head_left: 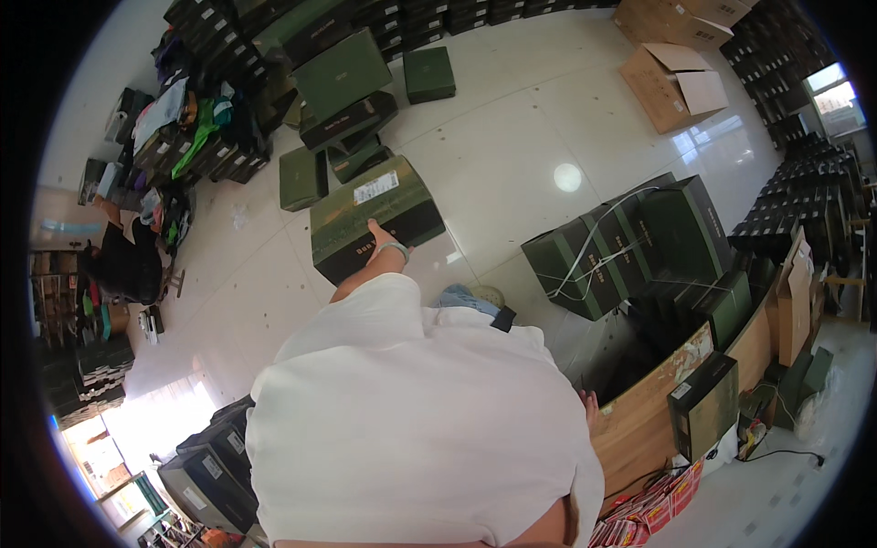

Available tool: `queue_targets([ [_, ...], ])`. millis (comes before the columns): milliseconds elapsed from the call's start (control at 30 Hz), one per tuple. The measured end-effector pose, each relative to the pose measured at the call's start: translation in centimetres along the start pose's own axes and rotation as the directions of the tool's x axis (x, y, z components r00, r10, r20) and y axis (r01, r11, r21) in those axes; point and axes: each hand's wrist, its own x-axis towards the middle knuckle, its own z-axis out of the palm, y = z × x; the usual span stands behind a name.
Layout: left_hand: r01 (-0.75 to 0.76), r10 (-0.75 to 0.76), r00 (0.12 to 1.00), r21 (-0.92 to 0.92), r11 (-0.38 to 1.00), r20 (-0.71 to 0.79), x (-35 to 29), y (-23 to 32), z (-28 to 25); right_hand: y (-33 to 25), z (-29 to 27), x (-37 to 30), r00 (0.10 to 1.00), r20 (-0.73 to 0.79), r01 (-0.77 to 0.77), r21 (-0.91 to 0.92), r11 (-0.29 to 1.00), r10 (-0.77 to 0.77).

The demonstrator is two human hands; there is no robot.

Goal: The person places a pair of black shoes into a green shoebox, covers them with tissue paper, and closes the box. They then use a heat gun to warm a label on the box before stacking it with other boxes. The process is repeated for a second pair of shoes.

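My left hand (pixel 387 242), with a band at the wrist, is at the near side of a large green and black carton (pixel 370 196). Its thumb or a finger reaches up to the carton's top edge, and the other fingers look curled against the near face, partly hidden. A white label and clear tape lie across the carton's top. Low on the right, my right hand (pixel 590 408) is mostly hidden by my white shirt. Only its stretched fingertips show, beside the edge of a wooden counter (pixel 630 438).
Green boxes (pixel 343 78) are stacked beyond the carton. Cartons bound with white straps (pixel 603 256) stand to the right. An open brown cardboard box (pixel 671 87) sits far right. A person in black (pixel 132 260) is at the left, near piled clothes (pixel 196 132).
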Motion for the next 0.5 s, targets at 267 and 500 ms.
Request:
queue_targets([
  [267,0.034,-0.046,0.987,-0.081,0.996,-0.153,-0.8,4.0,5.0,-2.6,4.7,1.4,0.999,-0.026,0.018,-0.048,0.999,-0.019],
  [500,0.067,-0.091,0.990,0.212,0.975,0.107,-2.0,-1.1,10.8,-2.5,7.3,2.6,0.999,0.007,0.032,0.002,0.999,-0.032],
])
